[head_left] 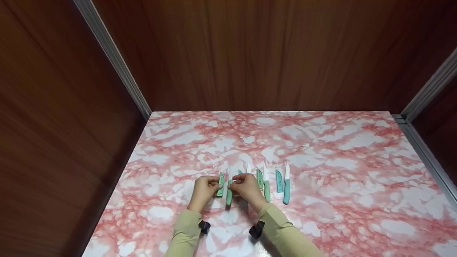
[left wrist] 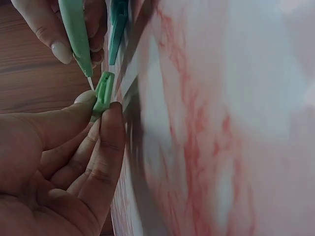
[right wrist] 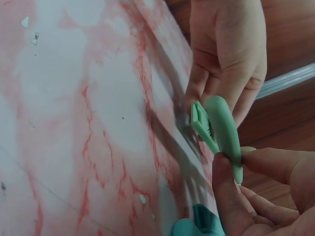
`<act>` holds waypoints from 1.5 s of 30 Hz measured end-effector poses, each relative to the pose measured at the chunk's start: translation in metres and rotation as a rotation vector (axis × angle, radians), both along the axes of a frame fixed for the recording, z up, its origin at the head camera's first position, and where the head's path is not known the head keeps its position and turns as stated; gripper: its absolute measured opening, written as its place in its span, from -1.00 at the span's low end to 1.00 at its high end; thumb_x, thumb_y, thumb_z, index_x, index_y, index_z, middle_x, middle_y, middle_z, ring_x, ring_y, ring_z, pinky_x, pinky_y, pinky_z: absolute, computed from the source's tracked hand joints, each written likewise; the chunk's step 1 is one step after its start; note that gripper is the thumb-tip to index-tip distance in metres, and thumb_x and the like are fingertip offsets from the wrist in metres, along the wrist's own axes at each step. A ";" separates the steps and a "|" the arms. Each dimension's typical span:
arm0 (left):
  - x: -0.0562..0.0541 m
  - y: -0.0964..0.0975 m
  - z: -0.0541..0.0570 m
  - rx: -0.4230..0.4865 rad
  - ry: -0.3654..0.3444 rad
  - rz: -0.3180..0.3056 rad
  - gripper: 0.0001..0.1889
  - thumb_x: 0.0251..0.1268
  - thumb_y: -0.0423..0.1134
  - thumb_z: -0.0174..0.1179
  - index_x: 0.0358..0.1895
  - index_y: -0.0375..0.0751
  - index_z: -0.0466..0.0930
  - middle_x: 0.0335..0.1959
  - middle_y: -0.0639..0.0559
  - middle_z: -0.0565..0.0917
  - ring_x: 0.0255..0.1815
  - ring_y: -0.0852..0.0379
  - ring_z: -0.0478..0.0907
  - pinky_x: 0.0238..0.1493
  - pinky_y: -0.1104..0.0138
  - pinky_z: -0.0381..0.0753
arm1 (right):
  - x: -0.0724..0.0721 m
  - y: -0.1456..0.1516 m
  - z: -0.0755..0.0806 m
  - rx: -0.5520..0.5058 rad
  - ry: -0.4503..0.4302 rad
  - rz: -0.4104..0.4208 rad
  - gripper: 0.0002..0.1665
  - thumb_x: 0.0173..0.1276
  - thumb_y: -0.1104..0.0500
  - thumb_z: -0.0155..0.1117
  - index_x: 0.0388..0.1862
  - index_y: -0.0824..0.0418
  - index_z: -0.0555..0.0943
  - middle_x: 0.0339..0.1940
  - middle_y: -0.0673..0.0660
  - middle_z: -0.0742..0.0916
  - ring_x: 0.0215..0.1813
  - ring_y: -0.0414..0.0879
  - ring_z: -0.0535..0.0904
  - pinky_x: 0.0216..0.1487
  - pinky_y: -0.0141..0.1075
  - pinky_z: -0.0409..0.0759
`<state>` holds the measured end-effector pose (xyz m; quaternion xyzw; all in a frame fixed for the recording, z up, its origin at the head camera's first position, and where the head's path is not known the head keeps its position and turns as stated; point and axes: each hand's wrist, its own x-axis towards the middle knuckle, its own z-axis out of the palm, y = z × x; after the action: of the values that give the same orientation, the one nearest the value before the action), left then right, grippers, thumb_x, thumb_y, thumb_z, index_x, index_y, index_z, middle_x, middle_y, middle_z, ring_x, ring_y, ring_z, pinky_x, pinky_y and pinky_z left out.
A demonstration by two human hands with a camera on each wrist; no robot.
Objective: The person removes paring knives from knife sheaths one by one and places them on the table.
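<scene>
My left hand [head_left: 202, 192] pinches a green knife sheath [left wrist: 103, 93] between thumb and fingertips, its open end showing in the left wrist view. Just to the right, my right hand [head_left: 249, 188] grips a paring knife by its light green handle [right wrist: 225, 129] between thumb and forefinger. The knife's pale blade points away from me and stands beside the sheath, not in it. Both things are held close over the table, side by side. Fingers hide part of the sheath and the front of the handle.
Right of the hands lie a green-handled knife [head_left: 267, 191] with a green sheath [head_left: 260, 179], then a teal-handled knife [head_left: 286, 192] with a teal sheath [head_left: 279, 181]. Another white blade [head_left: 249, 168] shows behind my right hand. Wood panels [head_left: 250, 53] enclose the red-and-white marbled table [head_left: 339, 214].
</scene>
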<state>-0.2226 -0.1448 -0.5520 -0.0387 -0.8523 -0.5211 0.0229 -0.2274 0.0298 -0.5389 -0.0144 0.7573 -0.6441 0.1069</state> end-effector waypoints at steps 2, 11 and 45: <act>-0.001 0.001 -0.001 -0.015 -0.005 0.006 -0.85 0.12 -0.52 0.29 -0.21 -0.42 0.70 -0.47 -0.08 0.65 -0.53 0.18 0.53 -0.51 0.36 0.57 | -0.001 -0.001 0.000 0.029 0.010 -0.002 -0.61 0.14 0.37 0.37 -0.05 0.53 0.56 -0.35 0.23 0.70 -0.35 0.03 0.68 -0.33 -0.21 0.68; -0.006 0.003 -0.002 -0.046 0.008 0.014 -0.85 0.09 -0.53 0.28 -0.23 -0.42 0.71 -0.48 -0.12 0.67 -0.57 0.22 0.51 -0.55 0.37 0.56 | -0.005 -0.002 0.001 0.048 0.022 -0.006 -0.63 0.15 0.37 0.35 -0.08 0.56 0.57 -0.38 0.23 0.71 -0.36 0.05 0.69 -0.33 -0.16 0.69; -0.008 0.003 0.002 -0.084 -0.019 0.071 -0.94 0.03 -0.47 0.37 -0.42 -0.39 0.68 -0.55 -0.04 0.64 -0.55 0.22 0.51 -0.47 0.33 0.57 | -0.007 -0.004 0.003 0.232 0.109 -0.034 -0.73 0.07 0.33 0.45 -0.28 0.48 0.64 -0.53 0.13 0.71 -0.47 -0.12 0.64 -0.41 -0.29 0.63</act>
<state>-0.2304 -0.1416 -0.5500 -0.0045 -0.8745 -0.4840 0.0318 -0.2348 0.0257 -0.5363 -0.0239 0.8316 -0.5521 0.0556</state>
